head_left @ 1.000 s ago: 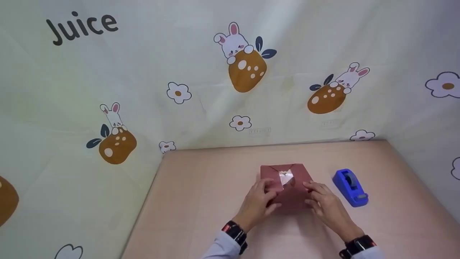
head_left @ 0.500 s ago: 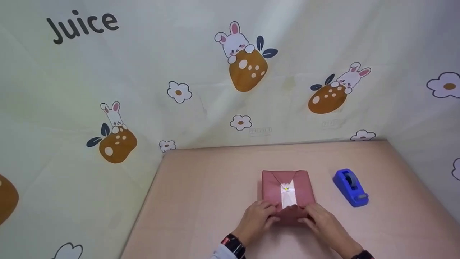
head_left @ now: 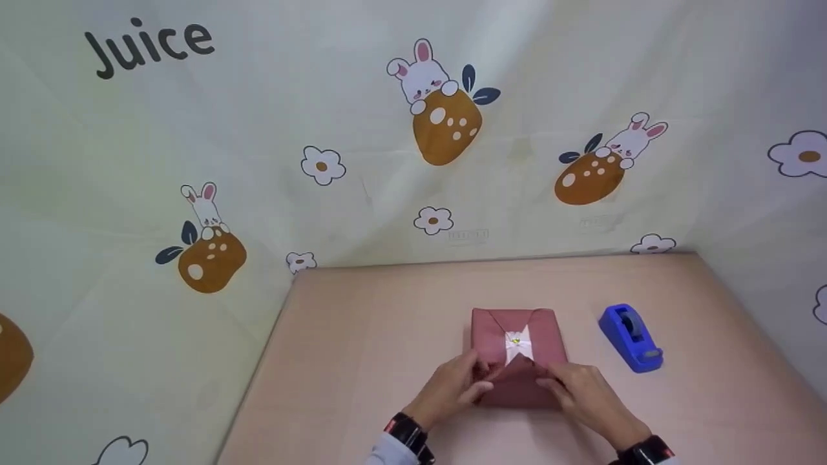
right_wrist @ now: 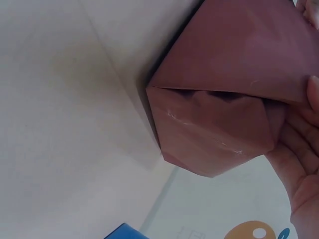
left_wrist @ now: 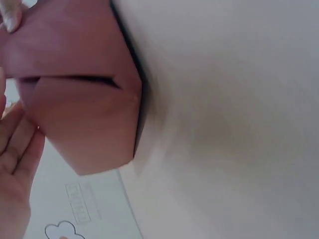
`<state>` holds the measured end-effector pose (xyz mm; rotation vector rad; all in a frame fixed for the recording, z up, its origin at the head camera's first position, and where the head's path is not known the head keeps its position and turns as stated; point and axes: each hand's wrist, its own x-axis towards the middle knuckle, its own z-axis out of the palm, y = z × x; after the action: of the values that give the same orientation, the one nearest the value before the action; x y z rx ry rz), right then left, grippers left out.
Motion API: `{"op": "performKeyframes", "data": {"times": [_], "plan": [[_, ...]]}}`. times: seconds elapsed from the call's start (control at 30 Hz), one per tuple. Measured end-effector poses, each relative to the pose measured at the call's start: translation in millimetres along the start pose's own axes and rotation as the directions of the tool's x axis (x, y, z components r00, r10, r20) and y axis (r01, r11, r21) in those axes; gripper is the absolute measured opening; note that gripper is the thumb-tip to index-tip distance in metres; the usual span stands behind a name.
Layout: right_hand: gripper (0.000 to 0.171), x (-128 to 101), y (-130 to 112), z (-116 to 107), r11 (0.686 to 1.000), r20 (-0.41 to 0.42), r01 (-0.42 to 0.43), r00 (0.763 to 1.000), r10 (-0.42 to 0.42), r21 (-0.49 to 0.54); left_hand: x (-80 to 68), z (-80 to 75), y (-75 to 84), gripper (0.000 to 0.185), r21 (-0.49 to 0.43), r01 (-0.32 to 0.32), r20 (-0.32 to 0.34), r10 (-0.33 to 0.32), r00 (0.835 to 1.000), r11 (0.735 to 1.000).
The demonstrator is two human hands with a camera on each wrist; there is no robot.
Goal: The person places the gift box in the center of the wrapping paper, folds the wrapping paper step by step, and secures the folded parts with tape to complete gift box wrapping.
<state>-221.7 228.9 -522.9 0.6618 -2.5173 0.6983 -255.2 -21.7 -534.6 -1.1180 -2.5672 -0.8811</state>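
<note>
A box wrapped in dull red wrapping paper (head_left: pixel 550 332) lies on the table, its near flap raised and folded up to a point over the top. Between the folds shows a white strip (head_left: pixel 519 343) with a small yellowish spot. My left hand (head_left: pixel 449 389) pinches the flap's left edge between thumb and fingers. Opposite it, my right hand (head_left: pixel 586 395) pinches the right edge; in the right wrist view its thumb (right_wrist: pixel 313 92) lies on the paper, with the fingers behind. Folded paper ends (left_wrist: pixel 89 124) close the box's side in the left wrist view, a dark slit above them.
A blue tape dispenser (head_left: pixel 632 339) stands on the table to the right of the box. The table (head_left: pixel 362 336) has a pale pinkish cover. Behind it hangs a printed cloth (head_left: pixel 362 97) with rabbits, orange fruit and flowers.
The box, tilted up a second ago, now lies flat and nearer. Both hands have come down to its near side, and the near flap is folded further over the white strip.
</note>
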Motion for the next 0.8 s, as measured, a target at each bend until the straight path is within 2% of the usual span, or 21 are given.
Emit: {"op": "performKeyframes", "data": {"times": [0.07, 0.17, 0.23, 0.33, 0.4, 0.47, 0.57, 0.63, 0.67, 0.73, 0.8], "plan": [[0.025, 1.6, 0.9, -2.3, 0.999, 0.017, -0.032, 0.999, 0.032, 0.017, -4.7, -0.8, -4.0, 0.039, 0.015, 0.002, 0.031, -0.003, 1.000, 1.000], [0.026, 4.2, 2.4, -6.7, 0.997, 0.036, -0.067, 0.997, 0.065, 0.033, -10.8, 2.3, -8.5, 0.057, 0.120, -0.009, 0.057, 0.002, 0.998, 0.993], [0.026, 4.6, 3.0, -9.2, 0.997, 0.048, -0.066, 0.997, 0.064, 0.047, -13.4, 5.5, -10.1, 0.058, 0.170, 0.000, 0.060, -0.011, 0.998, 0.985], [0.019, 0.7, 2.3, -12.6, 0.995, 0.107, -0.059, 0.993, 0.049, 0.085, -15.1, 9.7, -11.3, 0.054, 0.198, 0.009, 0.056, -0.020, 0.998, 0.980], [0.009, -5.6, 0.5, -15.7, 0.992, 0.189, -0.072, 0.981, 0.052, 0.099, -16.0, 12.1, -12.1, 0.054, 0.211, -0.001, 0.062, -0.013, 0.998, 0.978], [0.008, -14.3, -1.8, -18.5, 0.992, 0.278, -0.078, 0.959, 0.048, 0.100, -17.8, 14.7, -13.0, 0.058, 0.228, -0.013, 0.073, -0.004, 0.997, 0.974], [0.007, -29.6, -5.8, -20.9, 0.994, 0.364, -0.068, 0.931, 0.030, 0.091, -20.0, 19.6, -15.0, 0.066, 0.261, -0.026, 0.081, 0.005, 0.997, 0.965], [0.008, -40.6, -7.6, -19.1, 0.995, 0.366, -0.024, 0.930, -0.012, 0.094, -20.4, 22.4, -15.2, 0.069, 0.285, -0.023, 0.076, 0.002, 0.997, 0.958], [0.009, -46.1, -7.8, -16.2, 0.996, 0.340, 0.028, 0.939, -0.057, 0.089, -20.1, 23.8, -15.3, 0.069, 0.300, -0.023, 0.070, 0.002, 0.998, 0.954], [0.012, -56.1, -7.5, -8.5, 0.987, 0.278, 0.147, 0.947, -0.161, 0.068, -19.2, 25.6, -14.3, 0.068, 0.331, -0.020, 0.062, -0.001, 0.998, 0.943], [0.008, -65.8, -4.0, 2.8, 0.949, 0.185, 0.312, 0.932, -0.312, 0.029, -18.0, 27.1, -12.5, 0.067, 0.371, -0.013, 0.053, -0.008, 0.999, 0.928]]}}
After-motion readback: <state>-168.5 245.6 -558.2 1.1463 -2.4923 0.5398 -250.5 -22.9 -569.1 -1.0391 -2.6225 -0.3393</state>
